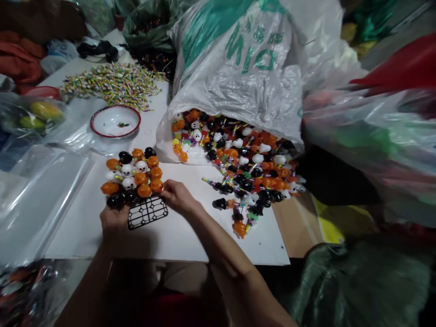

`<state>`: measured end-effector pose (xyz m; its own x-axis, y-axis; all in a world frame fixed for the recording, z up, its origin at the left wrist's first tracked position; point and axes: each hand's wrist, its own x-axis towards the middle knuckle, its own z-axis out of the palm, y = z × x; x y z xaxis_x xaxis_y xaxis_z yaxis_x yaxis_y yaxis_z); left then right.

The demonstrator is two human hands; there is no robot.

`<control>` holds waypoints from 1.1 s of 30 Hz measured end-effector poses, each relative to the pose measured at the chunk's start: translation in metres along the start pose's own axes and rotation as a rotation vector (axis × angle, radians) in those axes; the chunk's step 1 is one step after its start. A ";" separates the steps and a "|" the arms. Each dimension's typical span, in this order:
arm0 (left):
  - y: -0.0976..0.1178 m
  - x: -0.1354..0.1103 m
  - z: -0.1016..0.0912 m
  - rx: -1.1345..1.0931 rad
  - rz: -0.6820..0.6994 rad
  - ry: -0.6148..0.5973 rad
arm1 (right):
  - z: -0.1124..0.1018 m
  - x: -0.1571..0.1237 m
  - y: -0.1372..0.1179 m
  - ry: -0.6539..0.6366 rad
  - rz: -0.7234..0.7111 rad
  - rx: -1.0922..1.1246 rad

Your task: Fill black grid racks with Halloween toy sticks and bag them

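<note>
A black plastic grid rack [148,213] is tilted over the front of the white table. Its far part is filled with toy-topped pieces in orange, white and black [135,175], while several of its near cells are bare. My left hand [115,223] is closed at the rack's left edge, its fingertips partly hidden beneath black toppers. At the rack's right side, my right hand [177,195] pinches an orange pumpkin-topped piece [157,185]. Whether that piece sits fully in a cell cannot be seen.
A large white woven sack [238,86] spills more topped sticks [252,181] onto the white tabletop [190,240]. Behind stand a red-rimmed white bowl [116,121] and a heap of small coloured sticks [112,84]. Clear plastic bags [51,195] lie left.
</note>
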<state>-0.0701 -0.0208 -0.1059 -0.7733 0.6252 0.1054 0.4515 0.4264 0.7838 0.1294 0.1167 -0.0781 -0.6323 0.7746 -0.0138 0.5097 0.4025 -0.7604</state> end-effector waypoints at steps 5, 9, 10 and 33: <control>0.008 0.016 0.009 -0.011 -0.049 0.042 | -0.118 0.020 0.045 0.256 0.468 -0.616; 0.025 -0.020 0.001 -0.115 -0.061 0.105 | -0.140 0.014 0.045 0.154 0.523 -0.724; 0.034 -0.035 0.004 -0.137 -0.070 0.067 | -0.134 0.006 0.037 0.122 0.491 -0.720; 0.020 -0.028 -0.009 -0.354 -0.262 0.080 | -0.093 0.005 0.022 0.087 0.181 -0.247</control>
<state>-0.0438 -0.0357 -0.0878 -0.8798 0.4670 -0.0884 0.0663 0.3048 0.9501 0.1921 0.1754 -0.0346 -0.4720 0.8788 -0.0709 0.7422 0.3526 -0.5699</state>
